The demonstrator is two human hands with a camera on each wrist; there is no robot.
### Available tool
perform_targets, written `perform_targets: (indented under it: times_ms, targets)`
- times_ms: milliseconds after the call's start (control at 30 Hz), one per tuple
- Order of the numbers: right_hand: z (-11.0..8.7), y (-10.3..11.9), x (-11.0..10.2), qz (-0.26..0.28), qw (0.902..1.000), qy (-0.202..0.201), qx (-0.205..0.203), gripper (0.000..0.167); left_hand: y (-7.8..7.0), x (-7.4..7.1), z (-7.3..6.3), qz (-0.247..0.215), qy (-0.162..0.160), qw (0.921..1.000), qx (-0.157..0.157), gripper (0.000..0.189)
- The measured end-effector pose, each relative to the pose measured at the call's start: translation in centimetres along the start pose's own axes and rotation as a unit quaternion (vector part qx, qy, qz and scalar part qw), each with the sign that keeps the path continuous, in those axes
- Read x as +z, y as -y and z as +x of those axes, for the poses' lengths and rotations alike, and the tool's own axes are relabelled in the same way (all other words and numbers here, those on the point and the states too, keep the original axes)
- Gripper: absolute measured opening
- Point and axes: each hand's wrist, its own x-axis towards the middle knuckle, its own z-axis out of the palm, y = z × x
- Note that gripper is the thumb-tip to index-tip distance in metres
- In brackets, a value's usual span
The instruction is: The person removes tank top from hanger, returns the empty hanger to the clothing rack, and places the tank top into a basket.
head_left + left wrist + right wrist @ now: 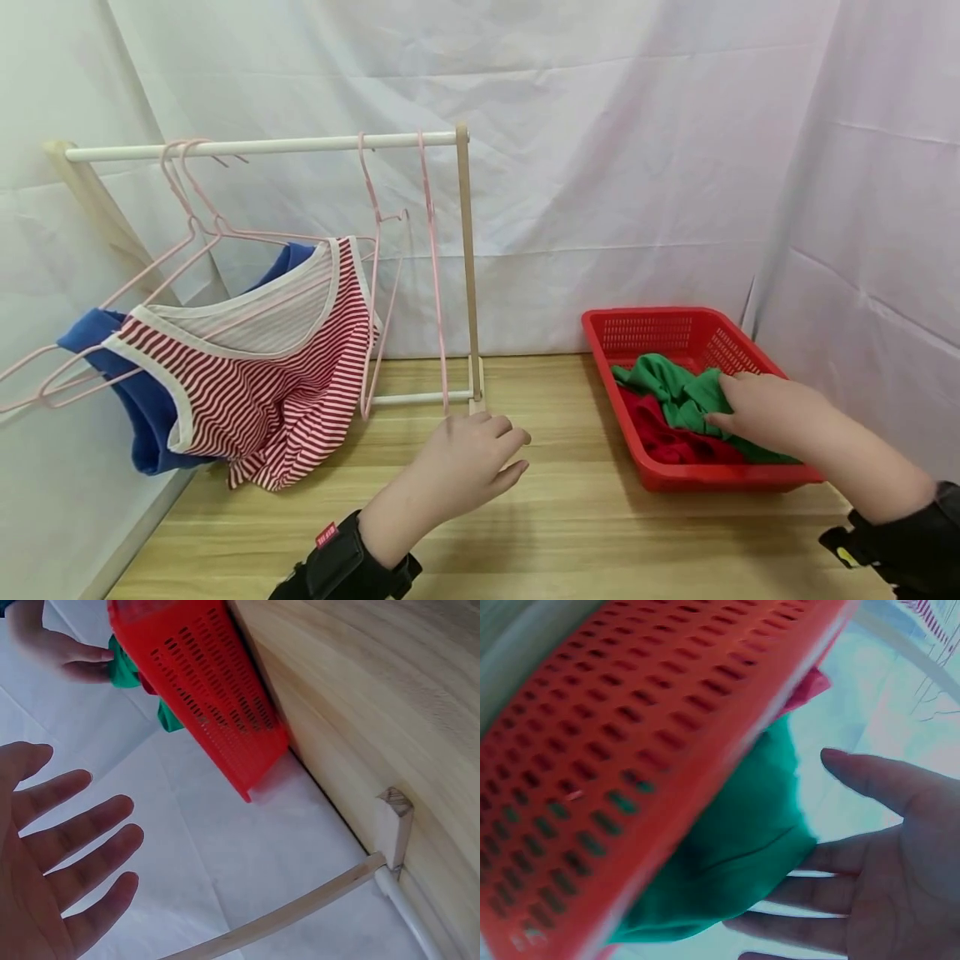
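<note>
My right hand [772, 408] is over the red basket [712, 477], its fingers at a crumpled green cloth [671, 392]. In the right wrist view the thumb [862, 776] stands apart from the green cloth [742, 840], while the other fingers [829, 892] reach in behind its edge. A dark red cloth [675, 442] lies under the green one. My left hand [468, 462] hovers above the table in front of the rack; the left wrist view shows its fingers [90, 825] spread and holding nothing.
On the left stands a clothes rack with a white rail [300, 146]. A red-and-white striped top [277, 375] and a blue garment [146, 417] hang there on pink hangers [198, 225]. Bare pink hangers [435, 275] hang at its right end. White fabric [600, 167] encloses the wooden table [540, 533].
</note>
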Motion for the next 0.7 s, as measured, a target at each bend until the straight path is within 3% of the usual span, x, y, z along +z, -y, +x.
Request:
perform_targets:
  times_ms: [100, 233, 433, 700]
  targets:
    - [0.3, 1.4, -0.8, -0.005, 0.9998, -0.02, -0.003, 0.077, -0.2, -0.6, 0.2, -0.011, -0.015, 0.9998, 0.002, 0.021]
    - [0.6, 3.4, -1.9, 0.038, 0.9983, -0.037, -0.026, 0.082, -0.3, -1.2, 0.5, -0.025, -0.035, 0.9991, 0.001, 0.02]
    - [0.7, 6.3, -3.0, 0.078, 0.9928, -0.056, -0.073, 0.074, -0.5, -1.4, 0.9, -0.034, -0.05, 0.9982, -0.004, 0.021]
    - [1.1, 8.3, -4.1, 0.101, 0.9878, -0.085, -0.083, 0.077, -0.3, -1.9, 1.8, -0.039, -0.075, 0.9964, 0.002, 0.022]
